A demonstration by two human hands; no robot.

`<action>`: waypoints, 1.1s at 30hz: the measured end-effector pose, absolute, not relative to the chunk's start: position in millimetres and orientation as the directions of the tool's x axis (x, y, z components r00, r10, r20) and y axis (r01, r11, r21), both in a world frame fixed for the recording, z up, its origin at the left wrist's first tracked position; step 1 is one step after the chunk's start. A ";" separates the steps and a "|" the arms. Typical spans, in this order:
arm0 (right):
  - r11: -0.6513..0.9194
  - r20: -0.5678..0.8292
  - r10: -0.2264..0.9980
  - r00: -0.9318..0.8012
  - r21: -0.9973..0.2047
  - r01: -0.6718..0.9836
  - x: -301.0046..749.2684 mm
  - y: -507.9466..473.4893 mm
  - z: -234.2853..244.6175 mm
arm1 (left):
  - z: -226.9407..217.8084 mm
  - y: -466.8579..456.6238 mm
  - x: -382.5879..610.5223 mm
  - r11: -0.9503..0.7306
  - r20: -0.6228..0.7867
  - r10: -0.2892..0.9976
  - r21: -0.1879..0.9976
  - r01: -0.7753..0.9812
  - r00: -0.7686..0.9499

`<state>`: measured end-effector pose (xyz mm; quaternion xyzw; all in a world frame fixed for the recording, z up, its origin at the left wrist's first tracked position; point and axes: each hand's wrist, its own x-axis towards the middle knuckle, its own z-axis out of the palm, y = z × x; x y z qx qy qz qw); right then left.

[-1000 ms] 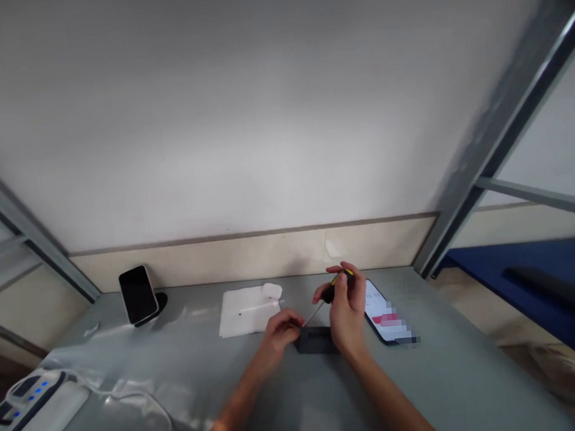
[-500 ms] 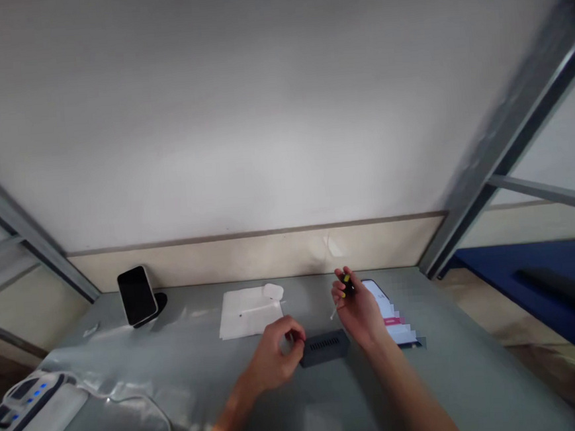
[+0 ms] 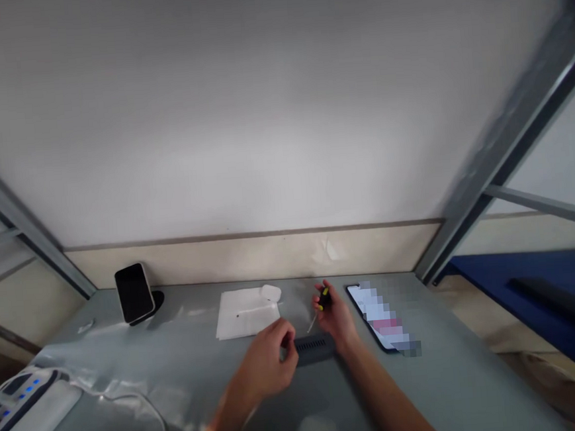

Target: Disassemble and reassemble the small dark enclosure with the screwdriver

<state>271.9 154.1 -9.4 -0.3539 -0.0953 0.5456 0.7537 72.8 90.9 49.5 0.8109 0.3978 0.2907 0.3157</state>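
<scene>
In my right hand (image 3: 336, 314) is a screwdriver (image 3: 325, 297) with a black and yellow handle, its thin shaft slanting down to the left. The shaft's tip is over the desk, just behind a dark grey slotted box (image 3: 314, 348). My left hand (image 3: 271, 356) is at the left end of that box, thumb and fingertips pinched together. What the pinch holds, if anything, is too small to make out. White paper (image 3: 245, 314) lies flat beyond my left hand, with a small white rounded case (image 3: 271, 293) on its far right corner.
A phone (image 3: 379, 321) with a lit screen lies right of my right hand. At the back left stands a dark-screened device (image 3: 134, 294) on a round base. A white power strip (image 3: 31, 411) with a white cable (image 3: 147, 399) occupies the near left. The wall rises behind the desk.
My right hand has moved left and slightly down with the screwdriver, bringing it closer to my left hand and uncovering the phone. My left hand keeps its pinch beside the box.
</scene>
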 end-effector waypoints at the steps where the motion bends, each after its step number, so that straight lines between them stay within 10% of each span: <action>1: 0.174 -0.227 0.886 0.405 -0.647 -0.743 269.5 153.4 -9.7 | 50.8 91.9 70.6 -0.477 0.216 0.831 0.749 0.459 0.512; 25: 0.383 0.199 0.834 0.514 -0.880 -0.281 235.5 113.8 34.9 | 58.5 98.1 46.8 -0.650 0.301 0.757 0.441 0.619 0.581; 33: 0.392 0.364 0.919 -0.148 -0.883 0.259 254.8 95.9 54.9 | 57.7 99.3 39.7 -0.680 0.345 0.729 0.277 0.678 0.591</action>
